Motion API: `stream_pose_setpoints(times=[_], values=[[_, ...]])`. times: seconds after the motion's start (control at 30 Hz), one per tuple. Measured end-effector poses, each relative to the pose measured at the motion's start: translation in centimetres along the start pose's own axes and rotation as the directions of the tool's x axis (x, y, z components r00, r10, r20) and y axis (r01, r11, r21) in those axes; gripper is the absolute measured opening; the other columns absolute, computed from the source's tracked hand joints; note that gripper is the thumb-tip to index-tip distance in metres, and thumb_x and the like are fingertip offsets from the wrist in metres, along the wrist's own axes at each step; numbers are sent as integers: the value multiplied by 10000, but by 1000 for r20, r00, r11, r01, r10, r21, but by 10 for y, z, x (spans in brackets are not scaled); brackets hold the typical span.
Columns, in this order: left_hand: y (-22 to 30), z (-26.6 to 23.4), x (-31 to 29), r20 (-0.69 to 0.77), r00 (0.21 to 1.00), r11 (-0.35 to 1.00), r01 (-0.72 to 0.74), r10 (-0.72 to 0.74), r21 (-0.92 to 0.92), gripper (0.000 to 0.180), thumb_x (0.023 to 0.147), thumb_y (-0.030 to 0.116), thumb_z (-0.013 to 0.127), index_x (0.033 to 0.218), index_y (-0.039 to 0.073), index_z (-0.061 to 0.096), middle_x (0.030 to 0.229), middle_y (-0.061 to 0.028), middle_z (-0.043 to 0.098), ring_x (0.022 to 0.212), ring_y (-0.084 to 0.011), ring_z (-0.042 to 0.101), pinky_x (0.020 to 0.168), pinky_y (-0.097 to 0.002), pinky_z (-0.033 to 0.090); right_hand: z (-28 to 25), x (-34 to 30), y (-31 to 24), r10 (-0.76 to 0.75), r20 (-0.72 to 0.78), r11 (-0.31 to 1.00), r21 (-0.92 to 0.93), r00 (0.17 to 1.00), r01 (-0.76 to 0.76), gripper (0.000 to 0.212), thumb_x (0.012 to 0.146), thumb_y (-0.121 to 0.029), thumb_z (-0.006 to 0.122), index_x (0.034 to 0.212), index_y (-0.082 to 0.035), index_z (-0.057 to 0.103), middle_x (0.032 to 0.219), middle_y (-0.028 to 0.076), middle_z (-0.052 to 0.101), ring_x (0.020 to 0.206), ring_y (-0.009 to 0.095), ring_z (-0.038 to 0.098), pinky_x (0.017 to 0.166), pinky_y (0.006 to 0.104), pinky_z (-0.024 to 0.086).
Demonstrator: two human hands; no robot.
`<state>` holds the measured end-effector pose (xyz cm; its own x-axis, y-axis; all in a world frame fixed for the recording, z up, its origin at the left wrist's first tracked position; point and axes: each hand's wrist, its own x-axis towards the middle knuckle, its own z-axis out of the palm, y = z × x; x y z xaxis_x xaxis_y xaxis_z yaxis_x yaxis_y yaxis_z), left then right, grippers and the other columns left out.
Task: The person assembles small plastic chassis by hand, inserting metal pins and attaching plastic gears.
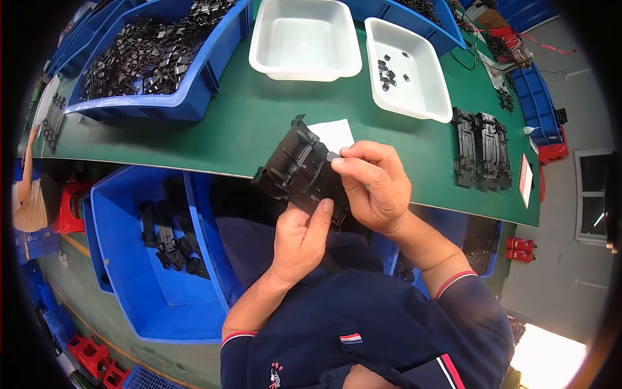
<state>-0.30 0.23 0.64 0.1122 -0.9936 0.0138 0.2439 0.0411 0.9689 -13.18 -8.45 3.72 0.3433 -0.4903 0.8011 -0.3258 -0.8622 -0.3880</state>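
Observation:
My left hand (301, 236) grips a black moulded plastic part (291, 162) by its lower edge, thumb on its face. The part is tilted and held above the near edge of the green table. Between the thumb and forefinger of my right hand (379, 185) is a small black plastic piece (333, 156), right beside the moulded part's upper right edge. Whether the two touch, I cannot tell. Behind the moulded part a white sheet of paper (334, 134) lies on the table.
A blue bin (175, 104) of small black pieces stands at the far left of the green table (259, 123). Beyond my hands are two white trays (304, 74) (421, 107), the right one holding several small pieces. Stacked black parts (483, 149) lie right. A blue crate (162, 318) stands below left.

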Motion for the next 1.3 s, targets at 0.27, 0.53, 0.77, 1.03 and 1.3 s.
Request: stream_pose_setpoints(times=[0.27,0.53,0.77,1.03,1.3], values=[[1,-1,-4,35,998,991,-58,53,124,149,944,90,556,998,-37,612,795,-70,595,685,-134,526,625,-275,437,1,0,-1,-5,-7,1000,-12,1000,5,254,772,82,687,991,-44,658,987,119,607,780,190,598,654,251,499],[-1,3,-3,24,988,977,-152,150,153,142,940,64,549,1032,-37,588,794,-84,598,678,-152,538,621,-285,439,0,0,-3,28,7,1000,3,1000,-28,258,769,84,688,989,-48,658,989,118,608,782,191,599,652,254,500],[-1,5,-2,19,979,962,-205,205,183,134,931,40,552,1037,-35,582,774,-96,596,642,-174,542,592,-296,434,-2,1,-3,22,24,999,-25,999,-21,254,767,85,689,982,-46,657,989,117,608,784,193,600,648,256,502],[0,5,-2,42,971,938,-239,236,251,146,933,44,552,1052,-34,583,765,-101,599,625,-181,540,587,-298,436,-3,1,-3,28,32,1000,-9,999,-27,259,758,98,685,976,-39,655,982,117,605,787,193,609,653,257,509],[1,4,-4,52,982,950,-191,184,248,147,935,50,552,1050,-36,586,786,-110,611,642,-202,560,602,-307,448,-4,5,-5,20,31,1000,-24,999,-19,273,745,114,682,976,-29,656,973,120,603,774,192,614,647,258,512]])
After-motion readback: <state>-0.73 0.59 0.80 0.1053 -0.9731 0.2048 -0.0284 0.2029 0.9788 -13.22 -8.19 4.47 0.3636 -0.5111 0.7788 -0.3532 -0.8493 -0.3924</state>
